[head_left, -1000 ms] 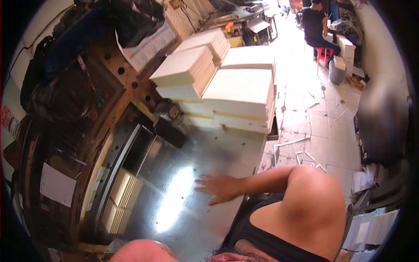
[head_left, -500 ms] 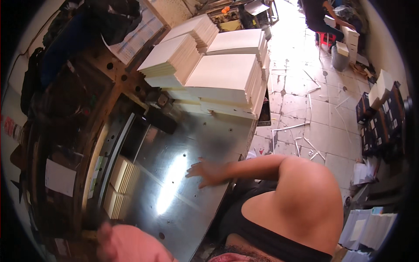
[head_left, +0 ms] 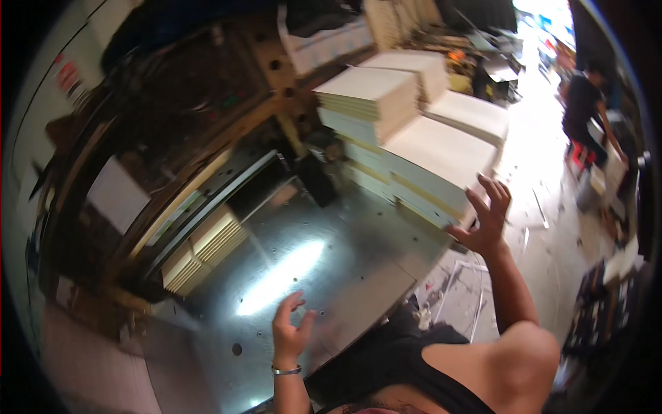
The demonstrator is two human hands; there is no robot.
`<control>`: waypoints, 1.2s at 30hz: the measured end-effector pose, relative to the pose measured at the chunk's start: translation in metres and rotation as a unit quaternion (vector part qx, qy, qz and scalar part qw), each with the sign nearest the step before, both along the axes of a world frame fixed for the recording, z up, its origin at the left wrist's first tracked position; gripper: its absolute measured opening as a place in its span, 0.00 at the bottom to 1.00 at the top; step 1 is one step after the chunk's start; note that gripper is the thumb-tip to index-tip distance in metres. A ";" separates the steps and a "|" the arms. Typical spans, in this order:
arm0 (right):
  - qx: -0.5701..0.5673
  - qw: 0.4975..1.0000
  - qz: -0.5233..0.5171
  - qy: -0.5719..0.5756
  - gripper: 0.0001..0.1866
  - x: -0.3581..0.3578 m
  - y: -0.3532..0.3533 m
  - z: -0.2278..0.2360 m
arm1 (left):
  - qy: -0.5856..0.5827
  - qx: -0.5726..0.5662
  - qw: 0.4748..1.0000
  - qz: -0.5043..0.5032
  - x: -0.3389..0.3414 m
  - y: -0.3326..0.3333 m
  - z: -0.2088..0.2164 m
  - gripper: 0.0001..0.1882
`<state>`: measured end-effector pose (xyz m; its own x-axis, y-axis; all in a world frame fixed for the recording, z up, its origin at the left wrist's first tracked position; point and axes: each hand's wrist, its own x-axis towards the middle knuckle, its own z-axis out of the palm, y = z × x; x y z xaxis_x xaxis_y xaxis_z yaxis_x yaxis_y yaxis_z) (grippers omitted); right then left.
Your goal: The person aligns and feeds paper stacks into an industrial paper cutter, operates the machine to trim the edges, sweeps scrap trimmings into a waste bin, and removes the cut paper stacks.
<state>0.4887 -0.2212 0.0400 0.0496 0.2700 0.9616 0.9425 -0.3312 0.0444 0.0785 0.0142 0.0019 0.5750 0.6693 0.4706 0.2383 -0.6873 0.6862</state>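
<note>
Thick blocks of cream-white paper sheets [head_left: 441, 155] are stacked on the far right of a shiny metal work table [head_left: 372, 290]. My right hand [head_left: 488, 224] is raised at the near right corner of these stacks, fingers spread and holding nothing. Whether its fingertips touch the paper, I cannot tell. Above the middle of the table is my left hand [head_left: 292, 334], empty, with thumb and fingers apart and a metal bracelet [head_left: 286, 370] on the wrist. Smaller paper blocks [head_left: 207, 250] stand side by side at the table's left, by a long machine bar [head_left: 238, 186].
A dark machine frame with wooden boards [head_left: 276, 103] rises behind the table. A white sheet [head_left: 118, 194] hangs on it. Paper strips [head_left: 476, 293] litter the tiled floor on the right. Farther off, a person in dark clothes [head_left: 583, 103] sits on a red stool [head_left: 583, 155].
My right hand has gone from over the tabletop to the corner of the paper stacks. My left hand has come from the lower left to over the table. The view has turned and shifted.
</note>
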 end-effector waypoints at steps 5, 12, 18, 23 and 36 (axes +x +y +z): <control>-0.084 0.995 -0.049 0.018 0.41 0.018 -0.001 -0.006 | 0.014 -0.063 0.998 -0.016 -0.001 -0.014 -0.023 0.23; -0.061 0.998 -0.017 0.024 0.33 0.016 0.008 0.021 | -0.041 -0.179 0.982 0.041 -0.010 -0.018 -0.054 0.21; -0.054 0.996 0.064 0.011 0.31 -0.016 0.022 0.043 | -0.172 -0.288 0.942 0.003 0.003 -0.018 -0.050 0.21; -0.021 0.990 0.137 -0.025 0.17 -0.078 0.027 0.047 | -0.206 -0.525 0.808 -0.168 0.047 -0.037 -0.023 0.31; -0.248 0.893 0.342 0.154 0.29 -0.205 0.050 -0.040 | -0.243 -0.650 0.715 -0.082 0.065 -0.056 -0.028 0.31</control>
